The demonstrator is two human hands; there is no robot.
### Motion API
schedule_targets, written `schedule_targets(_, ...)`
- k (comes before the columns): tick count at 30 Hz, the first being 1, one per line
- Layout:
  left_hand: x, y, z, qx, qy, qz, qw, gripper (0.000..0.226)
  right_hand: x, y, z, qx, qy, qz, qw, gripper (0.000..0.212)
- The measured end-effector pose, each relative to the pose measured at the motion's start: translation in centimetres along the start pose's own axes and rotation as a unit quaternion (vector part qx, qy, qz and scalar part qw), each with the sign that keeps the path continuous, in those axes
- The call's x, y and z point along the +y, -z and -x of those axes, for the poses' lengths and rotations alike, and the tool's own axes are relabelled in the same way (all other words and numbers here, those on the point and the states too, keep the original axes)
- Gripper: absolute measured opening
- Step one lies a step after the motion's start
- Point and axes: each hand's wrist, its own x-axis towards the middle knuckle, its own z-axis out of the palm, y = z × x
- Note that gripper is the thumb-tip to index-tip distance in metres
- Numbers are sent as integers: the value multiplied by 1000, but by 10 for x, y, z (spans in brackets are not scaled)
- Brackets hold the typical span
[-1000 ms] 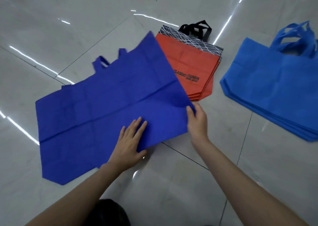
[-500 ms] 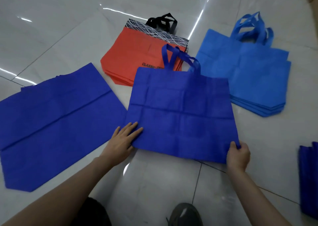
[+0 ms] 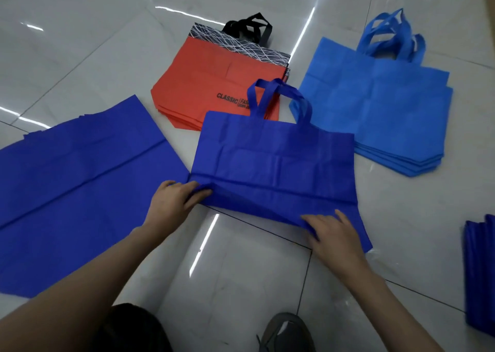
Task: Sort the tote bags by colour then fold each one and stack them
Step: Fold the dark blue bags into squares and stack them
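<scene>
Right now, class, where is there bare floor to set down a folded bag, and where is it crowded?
Free: the near floor below the bag, the far left beyond the navy pile and orange pile, and the right between the light blue pile and navy stack. Crowded: the middle, where the bag's handles overlap the orange pile.

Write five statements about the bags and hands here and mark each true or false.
The left hand grips the lower left corner of the dark blue bag. True.
The orange stack has blue handles. False: its handles are black.
The light blue stack lies right of the orange stack. True.
The right hand hovers clear of the dark blue bag. False: it rests on its lower edge.
The dark blue bag's straps overlap the orange stack. True.
</scene>
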Motion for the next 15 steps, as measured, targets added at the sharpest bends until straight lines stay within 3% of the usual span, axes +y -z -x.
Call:
schedule_targets(3, 1, 11, -6, 26, 92, 126, 987, 60, 34, 30, 3, -36, -122, -128, 984, 19)
schedule_targets(5, 2, 16, -14, 31, 142, 194, 970, 63, 56, 46, 2, -33, -182, -301, 936, 8)
schedule_targets(7, 8, 21, -22, 32, 171, 254, 951, 60, 69, 52, -2, 14, -219, -403, 888, 4)
schedule_targets(11, 18, 22, -34, 62, 190, 385, 901, 33, 78, 44, -25, 129, -268, -473, 829, 27)
schedule_targets(13, 13, 19, -34, 41, 189, 397, 897, 41, 79, 40, -41, 197, -299, -498, 789, 30)
schedule_targets(15, 5, 11, -34, 12, 201, 376, 904, 44, 79, 34, -58, 224, -316, -489, 782, 27)
